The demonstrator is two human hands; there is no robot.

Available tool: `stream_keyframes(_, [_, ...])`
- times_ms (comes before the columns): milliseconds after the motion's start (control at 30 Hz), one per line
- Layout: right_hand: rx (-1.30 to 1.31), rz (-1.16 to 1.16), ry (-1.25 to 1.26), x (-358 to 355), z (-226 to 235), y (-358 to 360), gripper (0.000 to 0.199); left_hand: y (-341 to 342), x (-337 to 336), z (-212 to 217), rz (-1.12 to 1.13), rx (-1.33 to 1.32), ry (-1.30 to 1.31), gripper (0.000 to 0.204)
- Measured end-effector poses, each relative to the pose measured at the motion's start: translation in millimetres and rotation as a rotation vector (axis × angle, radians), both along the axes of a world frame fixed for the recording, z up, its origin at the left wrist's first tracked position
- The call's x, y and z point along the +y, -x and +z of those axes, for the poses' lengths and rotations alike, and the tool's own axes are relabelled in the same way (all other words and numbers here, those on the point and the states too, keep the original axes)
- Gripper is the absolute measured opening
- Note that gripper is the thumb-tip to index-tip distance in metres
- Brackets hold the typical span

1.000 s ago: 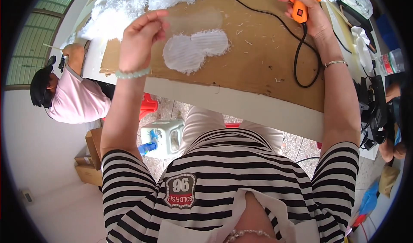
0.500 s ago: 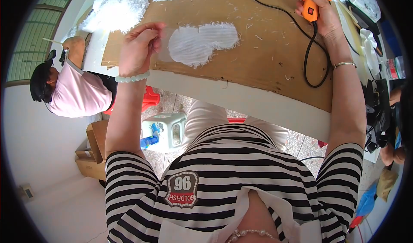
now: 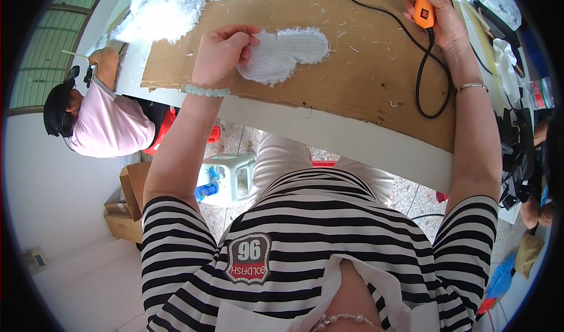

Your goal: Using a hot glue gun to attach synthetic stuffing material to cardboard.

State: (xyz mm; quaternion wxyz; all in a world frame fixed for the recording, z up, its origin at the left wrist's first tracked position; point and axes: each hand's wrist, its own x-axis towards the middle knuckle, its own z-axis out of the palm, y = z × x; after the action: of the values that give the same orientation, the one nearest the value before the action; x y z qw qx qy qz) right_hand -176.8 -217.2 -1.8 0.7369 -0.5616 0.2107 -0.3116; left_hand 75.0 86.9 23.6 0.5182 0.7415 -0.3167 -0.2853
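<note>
An orange glue gun (image 3: 424, 12) with a red switch and a black cord is in my right hand (image 3: 449, 29), fingers wrapped round its handle over the far right of the cardboard. My left hand (image 3: 223, 53) has thumb and fingers drawn together at the left edge of a white fuzzy fabric piece (image 3: 288, 53). The piece is ribbed, with frayed edges and a notch on its near side, and lies flat on the brown cardboard sheet (image 3: 352, 91). Whatever my left fingers pinch, if anything, is too small to make out. They cover the piece's left end.
Fluffy white fibre (image 3: 167, 9) heaps up at the far left. The black cord (image 3: 418, 91) loops across the cardboard, which lies on a white table (image 3: 329, 132). Plastic bags (image 3: 496, 3) sit far right. Left, a person in pink (image 3: 111, 123) works; a pale stool (image 3: 235, 176) stands below.
My left hand has moved right, from beside the white fabric piece onto its left edge. My right hand with the glue gun has hardly moved.
</note>
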Motion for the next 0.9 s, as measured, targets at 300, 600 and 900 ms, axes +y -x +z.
stream_keyframes(300, [-0.051, 0.094, 0.003, 46, 30, -14, 0.029, -5, 1, 4, -0.034, -0.075, 0.0, 0.024])
stream_keyframes(600, [0.183, 0.37, 0.187, 126, 30, -34, 0.042, -7, 2, -2, -0.039, -0.16, -0.03, 0.025])
stream_keyframes(900, [0.155, 0.383, 0.225, 138, 40, -36, 0.046, -3, 9, -16, -0.105, -0.417, -0.002, 0.023])
